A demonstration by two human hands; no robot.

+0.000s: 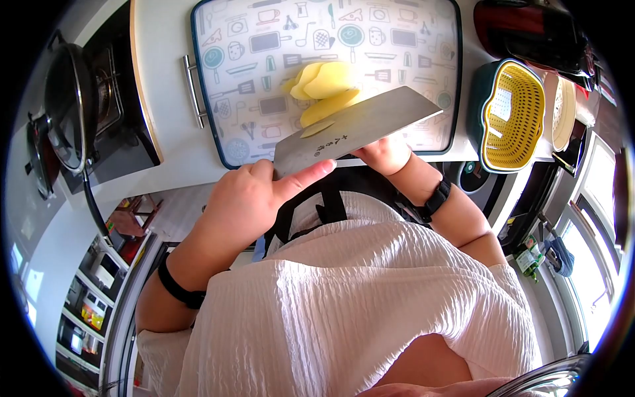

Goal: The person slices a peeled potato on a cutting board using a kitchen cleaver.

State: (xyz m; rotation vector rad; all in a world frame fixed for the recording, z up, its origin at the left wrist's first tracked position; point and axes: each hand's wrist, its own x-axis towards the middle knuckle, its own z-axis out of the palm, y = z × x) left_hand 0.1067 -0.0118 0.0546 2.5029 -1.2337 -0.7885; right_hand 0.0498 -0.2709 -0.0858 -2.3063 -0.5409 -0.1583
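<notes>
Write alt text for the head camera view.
The left hand grips a broad grey steel cleaver, a thin yellow slice on its blade; the right hand is at its near edge, partly hidden. Beyond lie pale-yellow pieces on a white, dark-rimmed board printed with kitchenware. To the right, a yellow plastic basket sits in a teal tub.

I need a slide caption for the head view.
Left hand and right hand at a cleaver bearing one thin slice, near yellow slices on a patterned board.
</notes>
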